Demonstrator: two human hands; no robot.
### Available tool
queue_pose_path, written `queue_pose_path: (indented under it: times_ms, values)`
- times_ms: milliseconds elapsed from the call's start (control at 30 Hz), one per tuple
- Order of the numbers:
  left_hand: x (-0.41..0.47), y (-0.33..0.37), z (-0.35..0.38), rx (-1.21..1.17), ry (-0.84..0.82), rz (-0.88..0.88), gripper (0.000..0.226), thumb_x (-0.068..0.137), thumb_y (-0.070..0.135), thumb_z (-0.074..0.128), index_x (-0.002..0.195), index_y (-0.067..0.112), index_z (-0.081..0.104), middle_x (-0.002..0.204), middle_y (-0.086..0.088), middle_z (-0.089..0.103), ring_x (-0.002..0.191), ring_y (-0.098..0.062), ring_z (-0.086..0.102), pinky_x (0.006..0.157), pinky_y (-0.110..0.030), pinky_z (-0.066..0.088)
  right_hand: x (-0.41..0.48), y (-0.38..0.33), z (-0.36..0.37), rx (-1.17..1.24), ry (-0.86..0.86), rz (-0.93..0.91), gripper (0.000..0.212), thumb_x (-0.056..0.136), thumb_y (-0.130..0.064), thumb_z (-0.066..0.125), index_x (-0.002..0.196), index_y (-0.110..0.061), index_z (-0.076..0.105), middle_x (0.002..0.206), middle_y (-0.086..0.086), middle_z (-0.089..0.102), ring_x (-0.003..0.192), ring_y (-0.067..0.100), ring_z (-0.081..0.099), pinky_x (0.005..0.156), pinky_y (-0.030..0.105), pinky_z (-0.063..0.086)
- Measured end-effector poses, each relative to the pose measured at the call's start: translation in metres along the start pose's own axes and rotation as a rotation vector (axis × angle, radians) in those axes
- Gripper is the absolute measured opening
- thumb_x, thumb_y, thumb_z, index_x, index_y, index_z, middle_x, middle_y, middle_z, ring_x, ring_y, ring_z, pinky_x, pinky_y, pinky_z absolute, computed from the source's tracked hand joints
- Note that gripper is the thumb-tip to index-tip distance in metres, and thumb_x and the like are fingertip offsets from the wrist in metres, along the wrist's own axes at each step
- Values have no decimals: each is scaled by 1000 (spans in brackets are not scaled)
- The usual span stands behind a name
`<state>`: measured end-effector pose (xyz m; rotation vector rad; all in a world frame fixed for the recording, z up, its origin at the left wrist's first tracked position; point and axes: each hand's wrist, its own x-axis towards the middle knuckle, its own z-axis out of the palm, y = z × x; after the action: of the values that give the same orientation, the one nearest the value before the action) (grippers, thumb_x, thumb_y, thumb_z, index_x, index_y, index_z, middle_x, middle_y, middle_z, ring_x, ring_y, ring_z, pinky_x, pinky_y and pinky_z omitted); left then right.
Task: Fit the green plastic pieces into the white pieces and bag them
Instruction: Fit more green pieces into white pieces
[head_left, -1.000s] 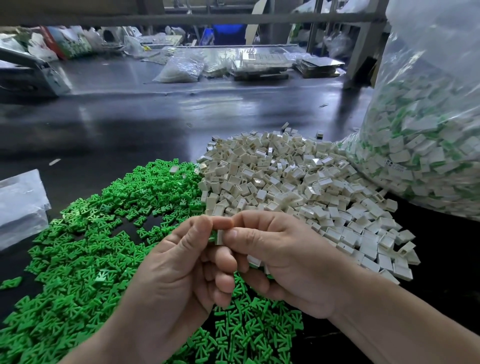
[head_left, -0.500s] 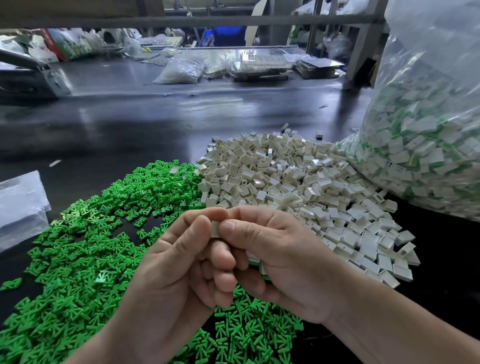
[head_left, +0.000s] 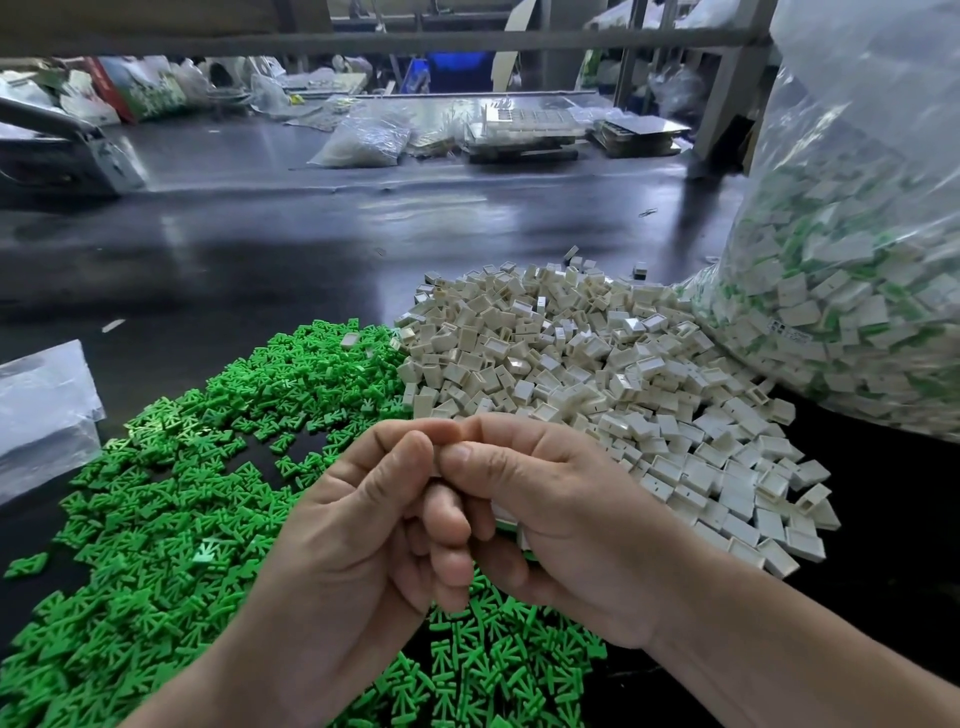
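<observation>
My left hand (head_left: 363, 525) and my right hand (head_left: 561, 509) meet fingertip to fingertip above the table, pinching one small white piece between thumbs and forefingers; it is almost fully hidden. The right palm also holds a few more white pieces (head_left: 511, 522), partly hidden. A wide spread of green plastic pieces (head_left: 171, 499) lies below and to the left. A heap of white pieces (head_left: 571, 364) sits just beyond the hands. A big clear bag of fitted pieces (head_left: 857, 270) stands at the right.
The dark table (head_left: 234, 249) runs back to a clutter of clear bags (head_left: 363, 140) and flat trays (head_left: 524, 130). A folded clear bag (head_left: 41, 410) lies at the left edge. A grey machine (head_left: 62, 145) sits far left.
The fingertips have closed together over the white piece; the bit of green seen between them a second ago no longer shows. Both hands stayed in place.
</observation>
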<state>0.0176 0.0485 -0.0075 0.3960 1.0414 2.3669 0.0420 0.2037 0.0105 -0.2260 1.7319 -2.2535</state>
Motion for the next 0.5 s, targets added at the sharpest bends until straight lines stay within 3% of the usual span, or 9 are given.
queue_pose_path:
  times_ms: [67, 200, 267, 333, 367, 400, 500]
  values:
    - [3, 1, 2, 47, 15, 15, 33, 73, 31, 83, 99, 13, 72, 59, -10, 65, 43, -17, 63, 42, -24, 52, 2, 0, 0, 18, 10, -1, 26, 92, -31, 57, 81, -7, 56, 60, 3, 57, 56, 26, 40, 33, 19, 24]
    - [7, 4, -1, 176, 49, 31, 28, 82, 28, 76, 102, 10, 70, 63, -14, 65, 45, -20, 63, 44, -26, 53, 2, -1, -6, 43, 38, 27, 23, 91, -30, 55, 72, -16, 56, 56, 1, 56, 41, 14, 41, 34, 16, 24]
    - [8, 8, -7, 332, 144, 93, 19, 87, 26, 69, 99, 12, 70, 65, -15, 65, 46, -23, 62, 43, -27, 51, 2, -2, -12, 109, 27, 30, 20, 88, -27, 55, 69, -17, 56, 55, 0, 54, 38, 9, 42, 33, 16, 28]
    - [8, 15, -15, 620, 292, 194, 12, 88, 28, 63, 95, 21, 71, 70, -10, 69, 52, -23, 64, 44, -28, 51, 2, -7, -18, 300, -44, -11, 11, 84, -20, 58, 73, -16, 58, 61, 3, 57, 38, 8, 49, 32, 15, 36]
    - [7, 17, -21, 826, 364, 251, 9, 91, 29, 61, 94, 28, 69, 74, -4, 72, 57, -19, 67, 47, -25, 53, 3, -10, -21, 433, -89, -43, 4, 81, -16, 60, 79, -14, 59, 68, 6, 60, 41, 9, 54, 33, 15, 39]
    - [6, 18, -26, 1071, 407, 302, 9, 94, 31, 59, 97, 34, 67, 81, 6, 72, 63, -10, 68, 49, -21, 54, 4, -12, -24, 548, -121, -73, 9, 79, -14, 63, 87, -12, 59, 76, 9, 62, 45, 10, 58, 33, 16, 42]
    - [7, 12, -30, 1706, 295, 325, 29, 91, 49, 52, 119, 45, 57, 103, 32, 60, 88, 7, 60, 67, -16, 54, 7, -12, -27, 667, -99, -80, 21, 78, -12, 67, 98, -11, 59, 83, 10, 62, 48, 11, 60, 31, 17, 42]
